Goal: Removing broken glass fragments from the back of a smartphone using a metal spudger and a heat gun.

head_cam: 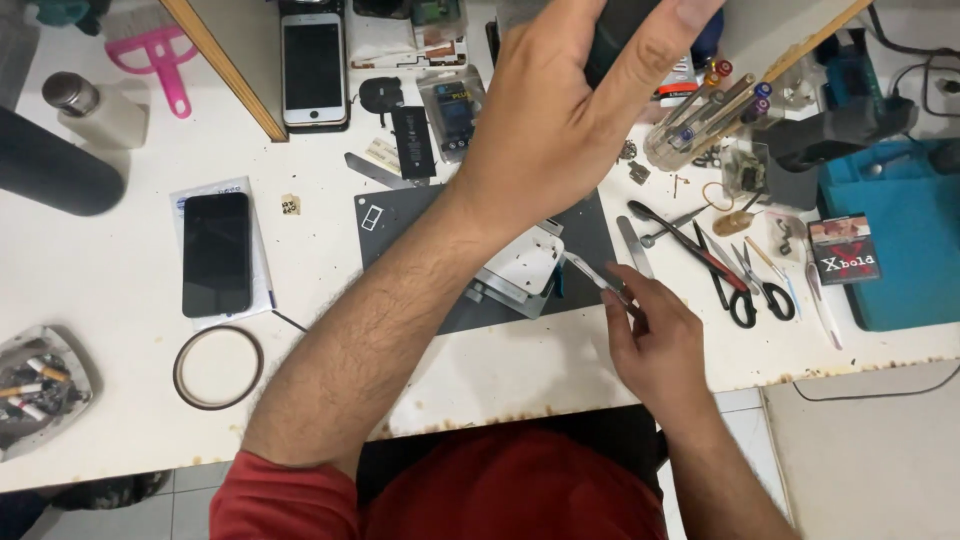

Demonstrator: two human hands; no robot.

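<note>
Above the mat: the left hand (565, 110) reaches far over the bench, fingers wrapped round a dark cylindrical tool (615, 35) at the frame's top edge
Near the table's front edge: the right hand (655, 345) pinches metal tweezers (592, 275), tips aimed at the white metal plate (520, 265) just left of it
Plate: lies on the grey mat (590, 235), under the left forearm
Right of the right hand: scissors (760, 285) and pliers (690, 245), crowding that side
Open room: bare white tabletop (120, 370) left of the forearm, beyond a black phone (216, 254) and tape ring (218, 367)
</note>
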